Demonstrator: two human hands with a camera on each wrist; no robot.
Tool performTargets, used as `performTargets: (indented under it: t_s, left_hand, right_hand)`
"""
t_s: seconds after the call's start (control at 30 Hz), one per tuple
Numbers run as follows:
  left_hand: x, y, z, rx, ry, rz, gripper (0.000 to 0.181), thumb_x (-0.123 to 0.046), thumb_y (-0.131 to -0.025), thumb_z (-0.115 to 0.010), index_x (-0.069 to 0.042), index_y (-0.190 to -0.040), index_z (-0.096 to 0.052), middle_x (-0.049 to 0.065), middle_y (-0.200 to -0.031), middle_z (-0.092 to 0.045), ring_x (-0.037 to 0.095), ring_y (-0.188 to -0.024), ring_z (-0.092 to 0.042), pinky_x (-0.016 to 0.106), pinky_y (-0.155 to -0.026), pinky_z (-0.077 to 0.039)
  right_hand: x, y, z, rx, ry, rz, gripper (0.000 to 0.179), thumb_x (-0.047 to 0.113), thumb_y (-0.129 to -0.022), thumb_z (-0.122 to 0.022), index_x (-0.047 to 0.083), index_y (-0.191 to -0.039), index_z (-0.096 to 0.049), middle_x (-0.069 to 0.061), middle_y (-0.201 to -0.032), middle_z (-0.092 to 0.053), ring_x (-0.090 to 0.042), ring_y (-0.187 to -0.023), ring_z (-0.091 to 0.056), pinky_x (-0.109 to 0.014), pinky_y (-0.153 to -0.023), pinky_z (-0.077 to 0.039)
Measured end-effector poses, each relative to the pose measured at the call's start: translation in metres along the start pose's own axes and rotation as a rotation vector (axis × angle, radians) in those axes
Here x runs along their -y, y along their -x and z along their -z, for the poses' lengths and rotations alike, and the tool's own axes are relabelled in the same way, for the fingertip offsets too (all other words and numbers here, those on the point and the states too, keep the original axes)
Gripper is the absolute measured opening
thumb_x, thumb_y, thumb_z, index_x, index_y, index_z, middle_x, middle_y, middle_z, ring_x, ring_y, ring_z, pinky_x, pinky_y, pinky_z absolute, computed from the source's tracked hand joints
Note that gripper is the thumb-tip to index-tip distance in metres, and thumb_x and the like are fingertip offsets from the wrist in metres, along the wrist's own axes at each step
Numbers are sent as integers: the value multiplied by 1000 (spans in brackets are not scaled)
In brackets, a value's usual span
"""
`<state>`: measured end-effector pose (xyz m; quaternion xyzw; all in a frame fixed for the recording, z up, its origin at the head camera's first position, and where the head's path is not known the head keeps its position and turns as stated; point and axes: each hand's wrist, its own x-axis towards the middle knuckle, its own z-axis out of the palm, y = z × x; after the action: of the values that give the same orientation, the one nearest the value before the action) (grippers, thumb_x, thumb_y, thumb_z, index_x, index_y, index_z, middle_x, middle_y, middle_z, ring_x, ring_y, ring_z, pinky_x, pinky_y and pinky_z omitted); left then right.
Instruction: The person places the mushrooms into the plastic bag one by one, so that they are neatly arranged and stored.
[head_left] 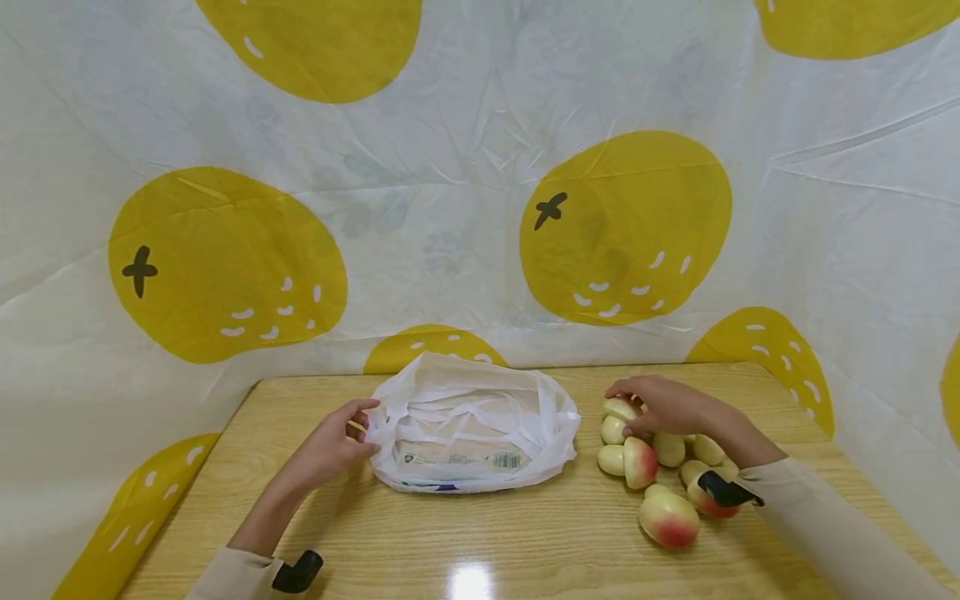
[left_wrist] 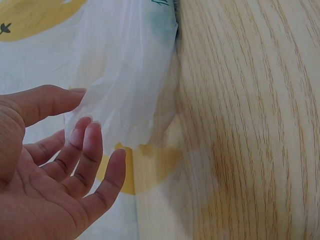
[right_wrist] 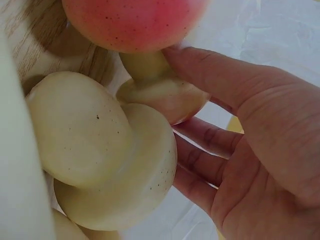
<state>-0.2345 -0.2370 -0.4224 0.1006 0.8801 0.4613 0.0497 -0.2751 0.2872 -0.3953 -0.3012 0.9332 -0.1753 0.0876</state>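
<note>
A white plastic bag (head_left: 465,429) lies on the table with its mouth spread, and something flat and brownish with a barcode shows inside. At the bag's left edge is my left hand (head_left: 337,437), its fingers loosely bent and parted from the thumb. In the left wrist view the thumb tip meets the bag (left_wrist: 120,75). My right hand (head_left: 663,408) reaches over a group of toy mushrooms on the right. Its thumb and fingers grip a pale mushroom (right_wrist: 160,97) by the far side of the group. Another mushroom (right_wrist: 85,130) lies close against it.
Several more pale mushrooms with red-blushed caps, such as the nearest mushroom (head_left: 670,518), lie under and before the right forearm. The wooden table (head_left: 420,542) meets a white curtain (head_left: 435,242) with yellow fruit prints at its back and sides.
</note>
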Motion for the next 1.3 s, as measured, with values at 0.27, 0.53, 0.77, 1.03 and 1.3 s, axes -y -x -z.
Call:
performTargets:
  t_s: [0.27, 0.53, 0.77, 1.03, 1.3]
  left_hand:
    - [2, -1, -1, 3, -8, 4, 66, 1, -85, -78, 4, -143, -49, 14, -108, -52, 25, -95, -55, 24, -72, -48]
    - [3, 0, -1, 5, 2, -8, 67, 0, -85, -78, 4, -144, -48, 15, -109, -52, 25, -95, -55, 24, -71, -47]
    - [5, -2, -1, 6, -3, 1, 66, 0, -85, -78, 3, -144, -48, 14, -109, -52, 25, -95, -55, 24, -72, -47]
    - [6, -1, 0, 14, 5, -16, 66, 1, -86, -77, 4, -144, -47, 15, -109, -51, 25, -96, -55, 24, -73, -48]
    - [6, 0, 1, 15, 3, -25, 66, 0, -86, -77, 3, -145, -47, 15, -111, -51, 25, -97, -55, 24, -73, -48]
  right_hand:
    - [-7, 4, 1, -52, -49, 33, 57, 33, -87, -81, 3, -132, -62, -4, -114, -62, -18, -94, -55, -37, -81, -48]
    - [-10, 2, -3, -27, -66, 57, 48, 26, -88, -80, 2, -126, -64, -7, -113, -60, -19, -90, -54, -32, -78, -47]
    - [-12, 1, -3, -4, -29, 39, 56, 29, -88, -79, -2, -131, -61, -8, -120, -68, -24, -107, -62, -44, -92, -50]
    - [-7, 6, 2, -32, -70, 12, 60, 32, -90, -78, -2, -135, -58, -13, -126, -62, -21, -102, -58, -40, -87, -50]
    - [-2, 5, 7, -107, -150, 64, 52, 19, -89, -79, 3, -134, -59, -11, -132, -60, -25, -113, -57, -43, -91, -52]
